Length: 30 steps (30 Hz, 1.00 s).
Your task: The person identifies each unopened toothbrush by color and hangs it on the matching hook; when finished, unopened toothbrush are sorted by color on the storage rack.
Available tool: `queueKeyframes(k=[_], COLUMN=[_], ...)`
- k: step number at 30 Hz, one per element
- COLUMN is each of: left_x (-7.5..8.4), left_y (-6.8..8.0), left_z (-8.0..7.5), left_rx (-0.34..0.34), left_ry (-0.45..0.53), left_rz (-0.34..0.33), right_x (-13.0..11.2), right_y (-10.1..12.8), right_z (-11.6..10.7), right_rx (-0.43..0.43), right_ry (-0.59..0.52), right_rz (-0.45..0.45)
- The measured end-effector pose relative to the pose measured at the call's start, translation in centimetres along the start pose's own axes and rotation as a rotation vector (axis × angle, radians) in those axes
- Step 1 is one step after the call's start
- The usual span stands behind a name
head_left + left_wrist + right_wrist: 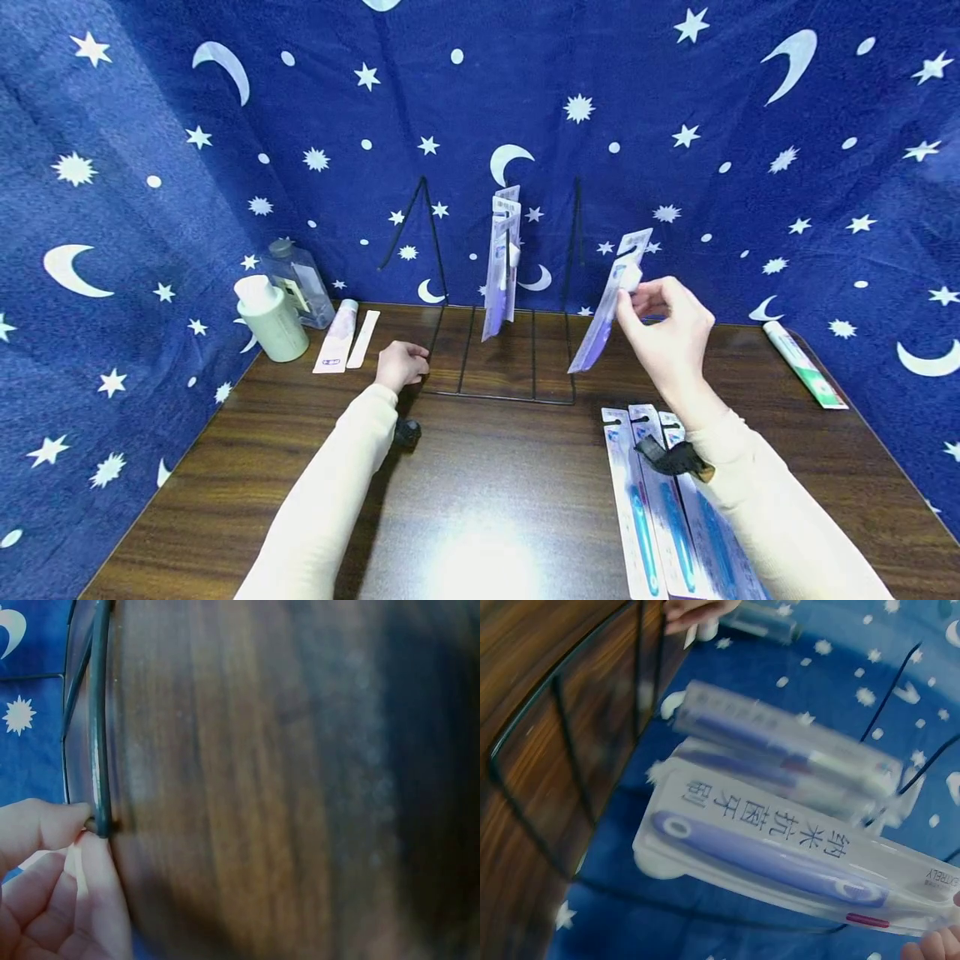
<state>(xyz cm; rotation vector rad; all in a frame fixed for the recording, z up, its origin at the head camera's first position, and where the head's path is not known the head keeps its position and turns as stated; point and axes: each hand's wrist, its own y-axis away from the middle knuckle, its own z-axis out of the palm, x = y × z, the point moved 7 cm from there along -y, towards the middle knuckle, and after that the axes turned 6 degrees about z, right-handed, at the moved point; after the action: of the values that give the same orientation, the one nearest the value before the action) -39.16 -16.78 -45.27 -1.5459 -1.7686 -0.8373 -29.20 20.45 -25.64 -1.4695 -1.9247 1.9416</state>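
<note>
My right hand pinches a packaged purple toothbrush near its upper part, holding it tilted in the air at the right side of a black wire rack. In the right wrist view, this toothbrush pack is large, with my fingertips at its lower right end. Two more purple toothbrush packs hang at the rack's middle. At the rack's front left corner, my left hand pinches the wire between thumb and fingers, as the left wrist view shows at the rack's bar.
Several packaged blue toothbrushes lie side by side at the front right, partly under my right forearm. A toothpaste tube is at far right. On the left stand a pale bottle and a clear bottle, beside a pink tube.
</note>
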Motion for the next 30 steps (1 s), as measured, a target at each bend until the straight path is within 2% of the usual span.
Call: queueKeyframes(k=[5,12,18,25,30], left_x=[0.2,0.0,0.0,0.1,-0.1], left_y=[0.3,0.2,0.0,0.2,0.0], left_z=[-0.2,-0.2,0.0,0.0,0.0], left_rx=[0.007,0.003,0.005,-0.002,-0.006], left_ry=[-0.012,-0.003,0.002,0.007,0.023], left_rz=[0.001,-0.002,-0.011,-0.009,-0.012], right_x=[-2.3,-5.0,-6.3,-7.2,-7.2], right_y=[1.0,2.4,3.3,3.8,3.9], right_z=[0.6,2.3,4.3,6.4,7.6], right_rx=[0.001,-0.024,-0.08,-0.156,-0.17], right_ry=[-0.037,-0.077,-0.128,-0.102,-0.092], right_rz=[-0.031,-0.127,-0.167,-0.208,-0.217])
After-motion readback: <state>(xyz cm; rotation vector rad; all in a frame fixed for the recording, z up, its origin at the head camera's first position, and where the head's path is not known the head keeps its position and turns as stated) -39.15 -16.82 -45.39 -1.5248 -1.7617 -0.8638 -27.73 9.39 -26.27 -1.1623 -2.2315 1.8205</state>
